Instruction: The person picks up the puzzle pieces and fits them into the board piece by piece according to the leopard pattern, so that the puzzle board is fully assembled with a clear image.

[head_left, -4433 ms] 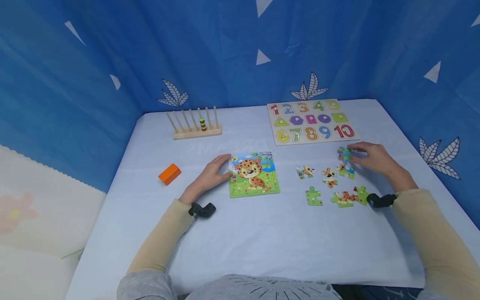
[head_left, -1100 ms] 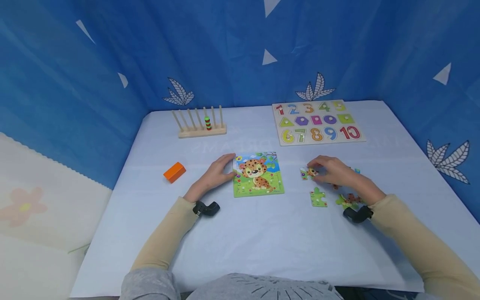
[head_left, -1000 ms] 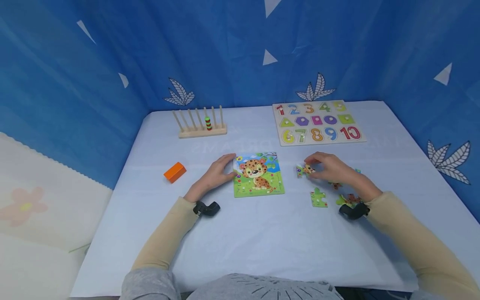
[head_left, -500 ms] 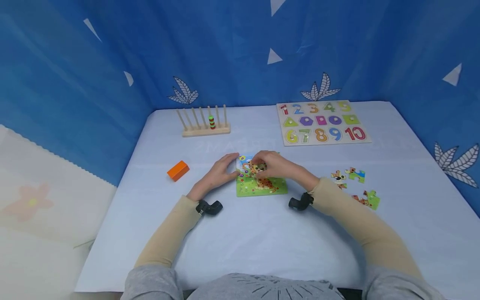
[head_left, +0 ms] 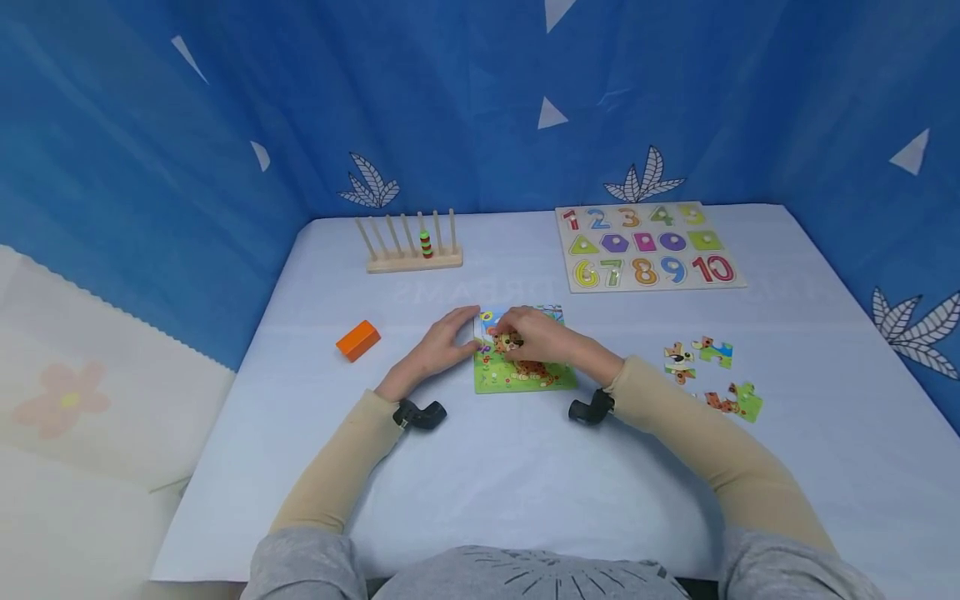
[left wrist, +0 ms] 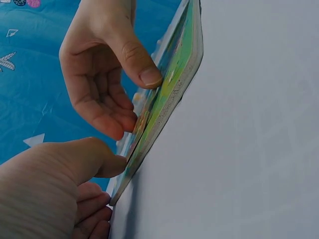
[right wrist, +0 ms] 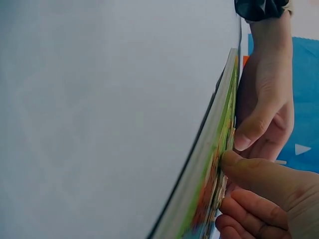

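Observation:
In the head view a square leopard jigsaw board point(head_left: 517, 384) lies on the white table. My left hand point(head_left: 435, 346) rests at its left edge, thumb and forefinger spread and touching it. Over the board's upper left part, my right hand point(head_left: 542, 335) pinches a jigsaw piece point(head_left: 506, 342) between thumb and fingers. The right wrist view shows the right thumb point(right wrist: 233, 158) against the piece, just above the board's face; whether it lies flat is hidden. Part of the leopard picture is covered by the right hand.
Several loose jigsaw pieces point(head_left: 679, 353) lie on the right, some partly behind the right sleeve point(head_left: 705, 442). A number puzzle board point(head_left: 651, 247) and a pegged wooden rack point(head_left: 415, 262) stand at the back. An orange block point(head_left: 358, 341) sits at left.
My right hand has gone from the loose pieces at right, picked up a jigsaw piece, and brought it left over the board. Lately it has shifted slightly left. The left hand has stayed.

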Demonstrator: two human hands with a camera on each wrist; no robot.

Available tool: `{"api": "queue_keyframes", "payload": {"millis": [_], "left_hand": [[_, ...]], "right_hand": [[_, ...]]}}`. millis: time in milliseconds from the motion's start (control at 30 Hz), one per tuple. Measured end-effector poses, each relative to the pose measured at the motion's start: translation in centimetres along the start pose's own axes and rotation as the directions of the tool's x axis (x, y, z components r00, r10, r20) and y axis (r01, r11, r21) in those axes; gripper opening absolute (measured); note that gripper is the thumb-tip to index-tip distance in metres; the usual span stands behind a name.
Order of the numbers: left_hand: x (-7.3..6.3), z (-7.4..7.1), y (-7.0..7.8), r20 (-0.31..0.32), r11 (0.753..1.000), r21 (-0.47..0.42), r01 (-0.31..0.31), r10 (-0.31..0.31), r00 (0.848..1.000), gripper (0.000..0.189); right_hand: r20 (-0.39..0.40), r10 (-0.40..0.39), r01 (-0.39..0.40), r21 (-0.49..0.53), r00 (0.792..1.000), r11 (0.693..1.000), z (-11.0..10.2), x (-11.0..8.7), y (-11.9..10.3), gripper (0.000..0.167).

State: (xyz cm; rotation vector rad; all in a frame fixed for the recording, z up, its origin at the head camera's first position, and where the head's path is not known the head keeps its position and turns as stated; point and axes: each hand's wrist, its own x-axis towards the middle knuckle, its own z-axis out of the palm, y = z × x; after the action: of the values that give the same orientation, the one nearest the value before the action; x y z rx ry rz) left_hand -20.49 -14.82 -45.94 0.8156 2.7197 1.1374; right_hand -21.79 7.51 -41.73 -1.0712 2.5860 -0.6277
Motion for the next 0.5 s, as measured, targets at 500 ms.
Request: {"api": "queue_keyframes", "payload": {"millis": [500], "left_hand": [[0.06, 0.6, 0.34, -0.025, 0.999, 0.037, 0.027, -0.026, 0.999, 0.066]], "right_hand": [[-0.033, -0.071, 0.071, -0.012, 0.997, 0.997, 0.33, -0.06, -0.04, 0.035]]}}
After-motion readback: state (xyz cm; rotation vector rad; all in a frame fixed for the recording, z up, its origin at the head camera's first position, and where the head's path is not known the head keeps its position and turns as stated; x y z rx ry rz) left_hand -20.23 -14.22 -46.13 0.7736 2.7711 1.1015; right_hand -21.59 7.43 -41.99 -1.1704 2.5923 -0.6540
